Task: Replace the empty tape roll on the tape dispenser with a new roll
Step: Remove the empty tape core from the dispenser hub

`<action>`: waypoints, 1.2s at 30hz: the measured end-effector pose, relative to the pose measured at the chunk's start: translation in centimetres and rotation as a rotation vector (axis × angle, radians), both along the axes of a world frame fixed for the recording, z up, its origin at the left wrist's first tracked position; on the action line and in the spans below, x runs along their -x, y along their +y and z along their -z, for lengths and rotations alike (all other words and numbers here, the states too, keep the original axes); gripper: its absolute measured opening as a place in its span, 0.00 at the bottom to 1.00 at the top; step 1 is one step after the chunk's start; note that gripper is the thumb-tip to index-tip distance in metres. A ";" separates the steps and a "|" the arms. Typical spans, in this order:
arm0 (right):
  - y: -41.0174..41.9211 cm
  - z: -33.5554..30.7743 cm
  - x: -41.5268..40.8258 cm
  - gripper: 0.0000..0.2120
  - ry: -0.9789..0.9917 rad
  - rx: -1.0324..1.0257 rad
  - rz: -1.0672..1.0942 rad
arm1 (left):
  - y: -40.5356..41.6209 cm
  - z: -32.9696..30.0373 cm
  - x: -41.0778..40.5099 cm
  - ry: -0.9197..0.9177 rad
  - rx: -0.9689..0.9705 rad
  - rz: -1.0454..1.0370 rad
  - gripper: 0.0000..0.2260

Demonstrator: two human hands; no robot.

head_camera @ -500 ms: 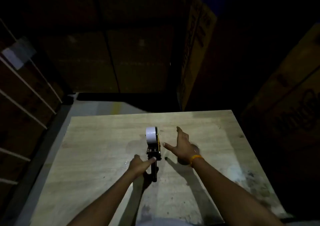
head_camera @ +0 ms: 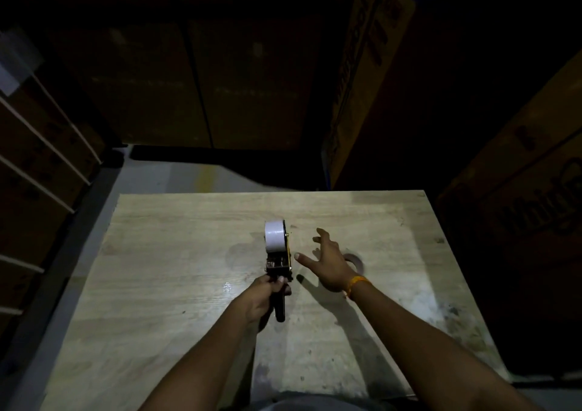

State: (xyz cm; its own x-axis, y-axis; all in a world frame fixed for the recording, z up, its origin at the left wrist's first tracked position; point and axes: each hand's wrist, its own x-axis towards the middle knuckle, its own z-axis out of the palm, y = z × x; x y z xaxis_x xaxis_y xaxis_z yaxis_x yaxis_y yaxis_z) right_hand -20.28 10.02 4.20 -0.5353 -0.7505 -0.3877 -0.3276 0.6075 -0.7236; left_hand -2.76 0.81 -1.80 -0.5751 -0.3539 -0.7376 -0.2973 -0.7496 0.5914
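Wooden table [head_camera: 176, 284], tape dispenser [head_camera: 278, 259] gripped by left hand [head_camera: 263, 297], right hand [head_camera: 330, 265] beside

**A dim warehouse**

I stand at a bare wooden table [head_camera: 189, 284] walled in by tall stacked cardboard cartons [head_camera: 362, 73], strapped boxes [head_camera: 37, 171] to my left, grey concrete floor [head_camera: 176, 174] beyond the far edge.

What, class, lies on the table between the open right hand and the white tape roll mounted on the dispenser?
Nothing visible does. The right hand hovers open beside the black handheld tape dispenser, with only bare light wooden tabletop between its fingertips and the white tape roll. The left hand grips the handle.
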 end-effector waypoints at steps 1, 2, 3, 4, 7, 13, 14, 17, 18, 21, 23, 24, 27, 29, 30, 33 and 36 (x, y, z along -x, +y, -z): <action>-0.2 0.1 0.2 0.50 -0.028 0.014 0.008 | 0.0 -0.1 -0.1 0.006 -0.006 0.008 0.12; -0.5 0.2 0.3 0.49 -0.061 0.024 0.012 | -0.1 0.0 -0.2 0.011 -0.012 0.007 0.11; -0.9 0.2 0.5 0.48 -0.092 0.031 0.004 | -0.1 -0.2 -0.3 0.009 -0.019 0.007 0.10; -1.3 0.3 0.6 0.48 -0.125 0.035 -0.009 | -0.2 0.0 -0.4 0.015 -0.029 -0.001 0.10; -2.3 0.8 0.8 0.50 -0.213 0.031 -0.035 | -0.2 -0.1 -0.7 0.008 -0.055 -0.003 0.10; -3.7 1.6 -0.4 0.35 -0.294 0.054 0.006 | 0.2 0.1 -1.0 -0.116 -0.028 -0.053 0.11; -3.9 1.9 -0.5 0.32 -0.278 0.055 0.017 | 0.3 0.3 -1.2 -0.125 -0.026 -0.061 0.12; -4.5 3.5 -0.8 0.28 -0.208 0.028 0.052 | 0.6 1.0 -1.7 -0.158 -0.006 -0.084 0.15; -4.5 3.7 -1.0 0.27 -0.194 0.015 0.067 | 0.7 1.4 -1.9 -0.170 0.003 -0.098 0.15; -4.4 4.2 -1.5 0.26 -0.180 -0.015 0.132 | 1.1 1.7 -2.3 -0.217 0.048 -0.116 0.14; -4.0 5.2 -1.4 0.24 -0.212 -0.055 0.165 | 1.3 2.1 -2.6 -0.242 0.084 -0.103 0.14; -3.9 5.6 -1.3 0.23 -0.229 -0.070 0.176 | 1.5 2.2 -2.7 -0.241 0.097 -0.098 0.13; -3.6 6.2 -1.4 0.23 -0.245 -0.142 0.199 | 2.4 2.1 -2.7 -0.226 0.123 -0.072 0.12; -3.6 5.7 -1.8 0.23 -0.233 -0.171 0.240 | 3.2 1.9 -2.7 -0.216 0.129 -0.032 0.11; -3.6 5.5 -1.9 0.23 -0.224 -0.196 0.269 | 3.5 2.0 -2.7 -0.212 0.128 -0.019 0.11; -3.9 5.6 -2.1 0.20 -0.197 -0.279 0.359 | 4.6 2.4 -2.7 -0.243 0.144 0.024 0.13; -4.3 6.0 -2.1 0.19 -0.173 -0.331 0.397 | 4.9 2.7 -2.8 -0.253 0.165 0.047 0.14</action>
State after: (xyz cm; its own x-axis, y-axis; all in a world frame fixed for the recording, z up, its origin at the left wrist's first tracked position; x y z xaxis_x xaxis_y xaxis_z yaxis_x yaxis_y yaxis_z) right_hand -18.16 5.75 -1.78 -0.6600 -0.3270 -0.6763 0.0800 0.8646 -0.4961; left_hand -0.01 5.71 -4.49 -0.3987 -0.4580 -0.7945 -0.4831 -0.6315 0.6065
